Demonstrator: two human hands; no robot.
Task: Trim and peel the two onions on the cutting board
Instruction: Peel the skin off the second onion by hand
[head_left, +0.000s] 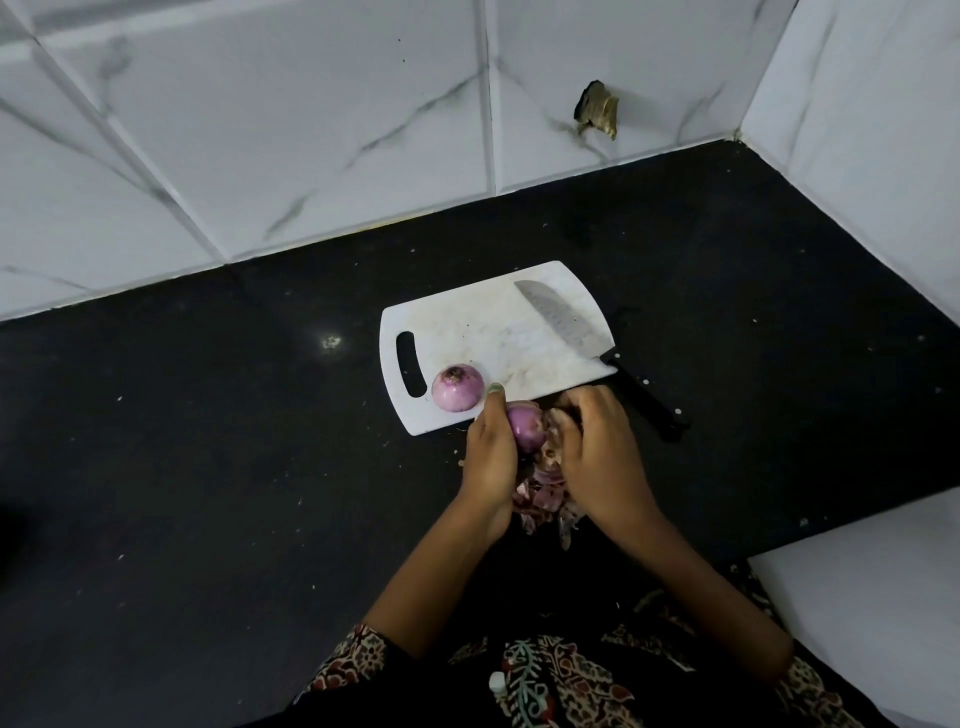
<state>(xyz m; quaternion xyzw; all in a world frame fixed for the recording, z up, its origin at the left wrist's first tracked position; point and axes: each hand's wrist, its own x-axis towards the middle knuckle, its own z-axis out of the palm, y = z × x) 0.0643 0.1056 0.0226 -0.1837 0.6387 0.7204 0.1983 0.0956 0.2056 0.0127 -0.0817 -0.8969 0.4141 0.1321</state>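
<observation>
Purple onion sat between my 2 hands: left hand gripped it, right hand pinched loose skin; second onion lay on cutting board.

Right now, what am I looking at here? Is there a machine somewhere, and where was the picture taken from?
No machine: a person works with bare hands, and a camera worn on the head looks down at them. The left hand holds a purple onion, while the right hand pulls at its papery skin. Loose peels lie beneath the hands on the black counter. On the white cutting board sit a second onion and a knife, which nobody holds.
</observation>
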